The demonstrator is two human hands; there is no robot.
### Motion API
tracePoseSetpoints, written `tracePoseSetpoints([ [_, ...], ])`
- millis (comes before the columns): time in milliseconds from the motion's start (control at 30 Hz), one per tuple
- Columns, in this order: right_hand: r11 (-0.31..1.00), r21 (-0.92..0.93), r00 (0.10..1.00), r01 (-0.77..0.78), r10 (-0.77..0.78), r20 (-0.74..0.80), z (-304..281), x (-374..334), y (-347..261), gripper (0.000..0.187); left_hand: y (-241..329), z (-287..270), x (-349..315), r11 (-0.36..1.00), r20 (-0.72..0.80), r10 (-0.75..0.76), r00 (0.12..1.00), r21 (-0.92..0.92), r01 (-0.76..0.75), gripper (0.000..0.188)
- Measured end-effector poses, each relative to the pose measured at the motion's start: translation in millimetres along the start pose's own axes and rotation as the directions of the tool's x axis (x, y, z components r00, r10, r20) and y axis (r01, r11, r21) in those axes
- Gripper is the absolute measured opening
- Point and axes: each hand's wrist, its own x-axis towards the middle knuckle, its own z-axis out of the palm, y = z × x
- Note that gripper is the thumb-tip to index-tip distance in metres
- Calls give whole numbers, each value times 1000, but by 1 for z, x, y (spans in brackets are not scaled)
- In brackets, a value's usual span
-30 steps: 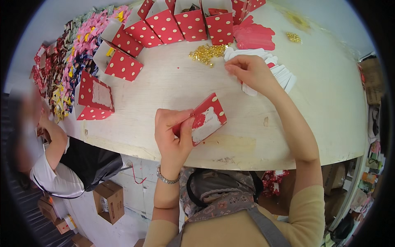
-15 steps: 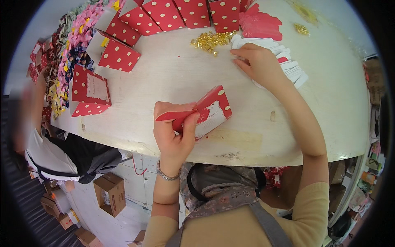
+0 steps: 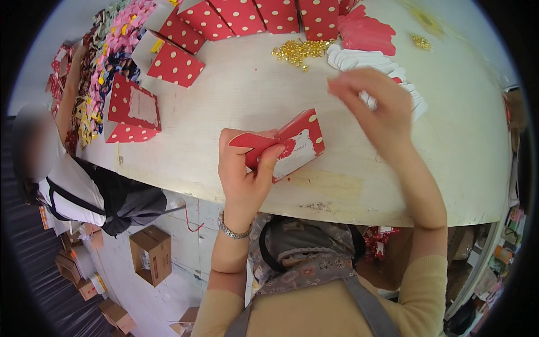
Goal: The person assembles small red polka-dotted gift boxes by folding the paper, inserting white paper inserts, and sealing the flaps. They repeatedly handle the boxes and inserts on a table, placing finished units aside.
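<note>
My left hand (image 3: pixel 247 168) grips a red cardboard box (image 3: pixel 306 126) with cream dots and a scalloped white label, tilted just above the near part of the table. My thumb presses on its label side and the fingers wrap behind a raised flap. My right hand (image 3: pixel 379 104) is lifted above the table, to the right of the box, slightly blurred, its thumb and fingertips pinched together. Whatever sits in that pinch is too small or smeared to make out. Beyond it lie a fanned row of white paper tags (image 3: pixel 412 92) and a heap of small gold bells (image 3: pixel 300 53).
Several dotted red boxes (image 3: pixel 275 16) stand along the far side, with one labelled box (image 3: pixel 135 106) at left. Red cut-outs (image 3: pixel 368 33) lie beyond the tags. Colourful bows (image 3: pixel 120 36) pile at far left, where another person (image 3: pixel 73 180) reaches in. A cardboard carton (image 3: pixel 151 255) sits on the floor.
My right hand has left the white tags and moved toward me and slightly right, its fingers pinched. My left hand keeps its grip on the box. The whole view has shifted a little.
</note>
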Motion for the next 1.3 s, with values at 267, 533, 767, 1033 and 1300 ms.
tracePoseSetpoints([
  [267,903,411,965,-122,12,262,22,-26,-42,11,-3,-2,4,988,20,124,992,87,-125,26],
  [533,915,372,938,-156,20,345,15,-14,-42,9,-1,-8,10,922,86,289,954,242,-301,40],
  [767,955,261,930,-140,36,365,10,-14,-46,8,3,-6,10,916,69,267,961,290,-275,39],
  [1033,951,226,914,-212,111,391,11,-16,-47,10,-3,0,6,920,22,309,951,248,-305,28],
  [1300,812,400,898,-426,324,298,30,-40,-46,13,-10,7,6,924,-48,338,940,208,-322,17],
])
